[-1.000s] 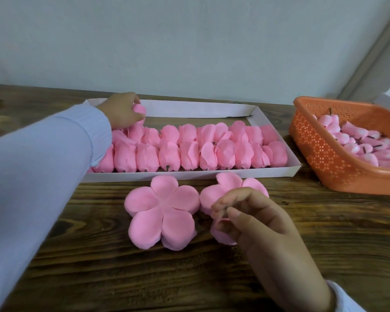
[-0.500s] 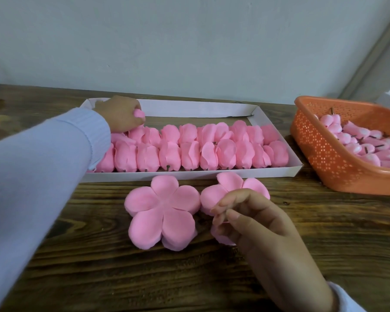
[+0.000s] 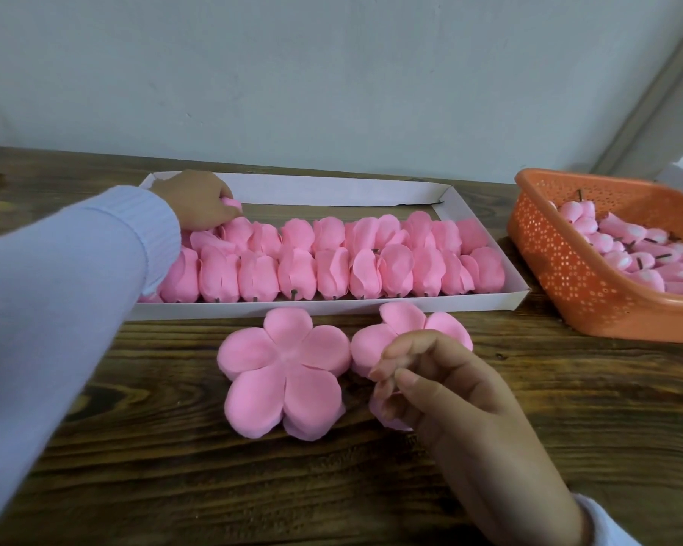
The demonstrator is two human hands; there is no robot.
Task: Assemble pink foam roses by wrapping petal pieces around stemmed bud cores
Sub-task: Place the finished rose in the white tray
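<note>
Two hands are over a dark wooden table (image 3: 174, 466). On the far left a pale lilac sleeve (image 3: 56, 289) reaches across to a shallow white tray (image 3: 332, 189). There the left hand (image 3: 198, 199) has its fingers curled round one rose (image 3: 231, 202), at the left end of the back row and low against its neighbours. The other roses (image 3: 332, 262) lie in two packed rows along the tray, pink heads touching, with short dark stem ends showing along the near row. The tray's back strip is bare.

Just in front of the tray, a petal piece (image 3: 284, 364) lies flat and open on the wood, its five rounded lobes spread out. Right beside it, nearly touching, is a second petal piece (image 3: 375, 344), half hidden under the right hand (image 3: 442, 388). That hand sits over it with the fingers curled and the thumb tip against them. From here I cannot tell whether it pinches the foam or merely rests on it.

At the right edge stands an orange perforated basket (image 3: 560, 277), apart from the tray. It is heaped with bud cores (image 3: 623, 234), pale pink with dark stems poking out. A plain grey wall (image 3: 332, 72) runs behind.
</note>
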